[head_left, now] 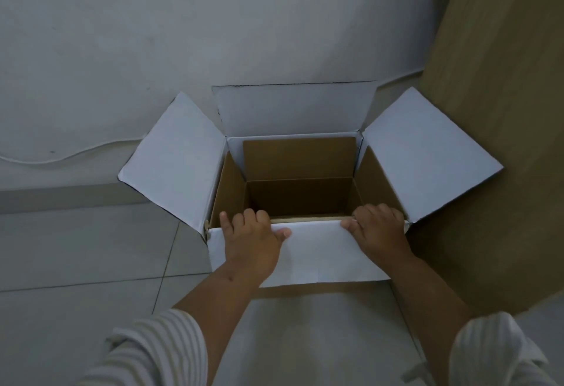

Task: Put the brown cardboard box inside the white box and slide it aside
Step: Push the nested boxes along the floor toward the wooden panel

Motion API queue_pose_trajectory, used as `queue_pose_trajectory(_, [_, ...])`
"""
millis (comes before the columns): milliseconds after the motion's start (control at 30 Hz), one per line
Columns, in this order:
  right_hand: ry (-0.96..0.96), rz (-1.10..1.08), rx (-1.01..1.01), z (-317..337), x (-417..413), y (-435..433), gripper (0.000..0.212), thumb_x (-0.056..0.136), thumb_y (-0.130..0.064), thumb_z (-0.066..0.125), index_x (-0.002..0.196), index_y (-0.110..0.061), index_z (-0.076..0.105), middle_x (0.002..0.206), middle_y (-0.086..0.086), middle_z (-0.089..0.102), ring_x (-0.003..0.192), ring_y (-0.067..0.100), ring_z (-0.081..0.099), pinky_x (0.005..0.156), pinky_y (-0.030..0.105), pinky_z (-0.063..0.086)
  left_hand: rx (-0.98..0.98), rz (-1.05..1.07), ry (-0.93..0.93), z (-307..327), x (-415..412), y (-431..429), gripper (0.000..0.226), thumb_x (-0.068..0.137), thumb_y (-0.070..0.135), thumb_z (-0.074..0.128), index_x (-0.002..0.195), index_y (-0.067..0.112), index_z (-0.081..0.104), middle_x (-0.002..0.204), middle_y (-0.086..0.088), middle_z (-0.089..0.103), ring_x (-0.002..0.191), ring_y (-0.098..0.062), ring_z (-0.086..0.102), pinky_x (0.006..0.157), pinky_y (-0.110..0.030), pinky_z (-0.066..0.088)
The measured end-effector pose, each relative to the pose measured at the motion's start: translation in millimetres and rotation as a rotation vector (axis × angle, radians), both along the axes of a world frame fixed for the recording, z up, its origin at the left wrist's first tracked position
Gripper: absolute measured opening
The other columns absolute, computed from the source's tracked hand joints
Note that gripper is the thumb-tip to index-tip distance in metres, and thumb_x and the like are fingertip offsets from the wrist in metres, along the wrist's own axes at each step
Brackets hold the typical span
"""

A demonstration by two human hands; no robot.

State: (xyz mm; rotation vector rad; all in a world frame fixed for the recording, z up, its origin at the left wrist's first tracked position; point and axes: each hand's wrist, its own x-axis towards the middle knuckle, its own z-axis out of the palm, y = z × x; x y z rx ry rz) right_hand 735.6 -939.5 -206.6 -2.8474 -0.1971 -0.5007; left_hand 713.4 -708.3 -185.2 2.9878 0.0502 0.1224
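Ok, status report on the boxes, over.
Both hands, left and right, gripping the white box by its near edge. Brown cardboard box already nested inside, flaps open. Wooden panel close on the right.

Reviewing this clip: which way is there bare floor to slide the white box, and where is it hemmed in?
Bare tiled floor lies left of the white box, up to the wall. The right is crowded: a wooden panel meets the right flap. Behind, the wall blocks. Left hand and right hand grip the near edge.
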Motion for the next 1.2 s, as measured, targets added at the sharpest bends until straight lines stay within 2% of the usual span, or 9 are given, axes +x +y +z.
queue_pose_trajectory(233, [-0.038, 0.006, 0.012, 1, 23, -1, 0.054, 0.083, -0.053, 0.025, 0.073, -0.015, 0.062, 0.074, 0.006, 0.066, 0.073, 0.027, 0.057, 0.072, 0.034, 0.027, -0.02, 0.008, -0.027, -1, 20, -4, 0.049, 0.09, 0.059, 0.04, 0.114, 0.019, 0.053, 0.121, -0.006, 0.057, 0.12, -0.025, 0.048, 0.118, -0.054, 0.009])
queue_pose_trajectory(367, [-0.031, -0.007, 0.028, 1, 29, 1, 0.068, 0.081, -0.066, 0.015, 0.078, -0.017, 0.062, 0.08, 0.004, 0.066, 0.079, 0.025, 0.056, 0.074, 0.034, 0.028, 0.017, -0.012, -0.026, -2, 33, -3, 0.05, 0.09, 0.059, 0.041, 0.114, 0.018, 0.052, 0.121, -0.006, 0.057, 0.121, -0.026, 0.048, 0.118, -0.054, 0.009])
queue_pose_trajectory(467, [-0.017, -0.017, -0.011, -3, 30, 1, 0.067, 0.075, -0.073, 0.023, 0.085, -0.019, 0.062, 0.087, 0.003, 0.065, 0.083, 0.024, 0.056, 0.078, 0.039, 0.036, 0.027, -0.033, -0.012, -4, 37, 0, 0.049, 0.089, 0.059, 0.044, 0.115, 0.019, 0.052, 0.121, -0.006, 0.056, 0.121, -0.026, 0.048, 0.118, -0.054, 0.011])
queue_pose_trajectory(567, [-0.001, -0.024, -0.061, -6, 35, 0, 0.081, 0.069, -0.084, 0.013, 0.088, -0.021, 0.06, 0.089, 0.001, 0.065, 0.084, 0.022, 0.056, 0.079, 0.039, 0.038, 0.036, -0.046, -0.01, -5, 42, 3, 0.048, 0.088, 0.059, 0.047, 0.116, 0.019, 0.051, 0.121, -0.005, 0.055, 0.121, -0.026, 0.047, 0.117, -0.054, 0.011])
queue_pose_trajectory(733, [0.072, -0.031, -0.085, 0, 45, 2, 0.054, 0.078, -0.069, 0.044, 0.097, -0.021, 0.058, 0.102, 0.002, 0.062, 0.096, 0.022, 0.052, 0.086, 0.039, 0.035, 0.054, -0.052, -0.027, -6, 47, 3, 0.048, 0.089, 0.055, 0.047, 0.119, 0.018, 0.05, 0.124, -0.007, 0.054, 0.122, -0.027, 0.046, 0.117, -0.056, 0.011])
queue_pose_trajectory(900, [0.17, -0.047, -0.137, 10, 39, 4, 0.05, 0.082, -0.065, 0.043, 0.103, -0.022, 0.053, 0.11, 0.003, 0.058, 0.102, 0.024, 0.048, 0.09, 0.041, 0.035, 0.051, -0.102, 0.048, 0, 42, 8, 0.042, 0.092, 0.036, 0.053, 0.129, 0.017, 0.044, 0.133, -0.009, 0.048, 0.131, -0.028, 0.038, 0.117, -0.057, 0.008])
queue_pose_trajectory(1000, [0.218, -0.06, -0.173, 19, 25, 9, 0.048, 0.083, -0.062, 0.044, 0.107, -0.021, 0.052, 0.114, 0.006, 0.057, 0.106, 0.026, 0.049, 0.099, 0.044, 0.034, -0.006, -0.172, 0.062, 2, 28, 20, 0.061, 0.09, 0.026, 0.058, 0.144, 0.018, 0.03, 0.15, -0.008, 0.035, 0.145, -0.03, 0.017, 0.118, -0.054, 0.001])
queue_pose_trajectory(1100, [0.262, -0.073, -0.195, 19, 20, 11, 0.043, 0.085, -0.053, 0.05, 0.112, -0.02, 0.05, 0.123, 0.009, 0.055, 0.118, 0.03, 0.046, 0.11, 0.05, 0.024, -0.013, -0.203, 0.121, 0, 14, 31, 0.08, 0.092, 0.026, 0.057, 0.152, 0.019, 0.005, 0.162, -0.007, 0.005, 0.149, -0.031, -0.005, 0.118, -0.049, -0.004])
queue_pose_trajectory(1200, [0.315, -0.156, -0.176, 25, 5, 25, 0.05, 0.09, -0.035, 0.052, 0.133, -0.015, 0.036, 0.149, 0.017, 0.03, 0.138, 0.038, 0.021, 0.115, 0.052, 0.013, 0.001, -0.22, 0.188, 10, -1, 41, 0.083, 0.094, 0.027, 0.054, 0.152, 0.02, -0.004, 0.162, -0.006, -0.007, 0.148, -0.031, -0.01, 0.119, -0.047, -0.002])
